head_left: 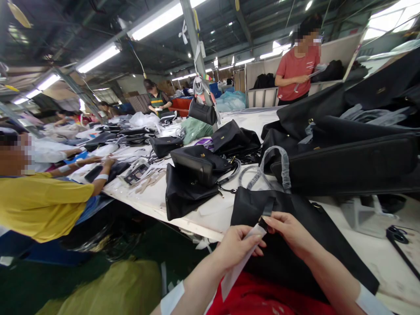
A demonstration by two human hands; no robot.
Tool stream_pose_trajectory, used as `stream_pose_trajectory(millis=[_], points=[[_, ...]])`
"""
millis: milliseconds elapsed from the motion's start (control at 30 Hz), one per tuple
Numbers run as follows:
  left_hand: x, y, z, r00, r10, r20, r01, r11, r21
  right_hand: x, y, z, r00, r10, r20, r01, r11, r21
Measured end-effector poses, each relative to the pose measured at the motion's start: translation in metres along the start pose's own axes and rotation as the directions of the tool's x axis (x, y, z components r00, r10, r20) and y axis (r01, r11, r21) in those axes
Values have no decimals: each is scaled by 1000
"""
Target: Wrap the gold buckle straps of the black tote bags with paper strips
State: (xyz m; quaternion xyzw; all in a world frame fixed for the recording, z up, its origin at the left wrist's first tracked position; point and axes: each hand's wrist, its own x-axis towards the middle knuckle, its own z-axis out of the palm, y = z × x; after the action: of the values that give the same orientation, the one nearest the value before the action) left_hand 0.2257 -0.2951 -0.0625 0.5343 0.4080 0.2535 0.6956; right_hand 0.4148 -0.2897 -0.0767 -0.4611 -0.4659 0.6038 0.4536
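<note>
A black handbag (282, 258) lies flat at the table edge in front of me, under both my hands. My left hand (241, 245) is closed around a white strip (234, 273), whose loose end hangs down toward my lap. With the fingers of my right hand (285, 225), I pinch the end of a black strap (269, 206) on the bag. The strap's tip meets the top of the white strip between my hands; whether it goes inside the strip I cannot tell. A plastic-wrapped handle (285, 168) arches up beyond the bag.
Large black bags (348, 157) are piled on the right of the white table (203, 218). Smaller black bags (193, 162) sit ahead. A tape dispenser-like stand (364, 214) is at right. A person in yellow (49, 201) works at left; another in red (297, 70) stands behind.
</note>
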Motion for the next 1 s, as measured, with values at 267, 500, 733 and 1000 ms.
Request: stream_pose_trajectory(millis=[267, 500, 733, 1000], points=[[3, 0, 9, 997, -31, -68, 28, 999, -46, -4, 4, 3, 998, 56, 41, -56, 998, 12], [6, -1, 9, 996, -46, -82, 43, 999, -29, 3, 8, 1, 996, 91, -10, -89, 986, 139], [8, 1, 11, 993, -53, -109, 51, 998, -19, 1, 9, 4, 997, 75, -21, -73, 996, 52], [21, 5, 10, 986, -123, -110, 114, 990, -83, 10, 7, -3, 989, 27, -146, -18, 998, 63]])
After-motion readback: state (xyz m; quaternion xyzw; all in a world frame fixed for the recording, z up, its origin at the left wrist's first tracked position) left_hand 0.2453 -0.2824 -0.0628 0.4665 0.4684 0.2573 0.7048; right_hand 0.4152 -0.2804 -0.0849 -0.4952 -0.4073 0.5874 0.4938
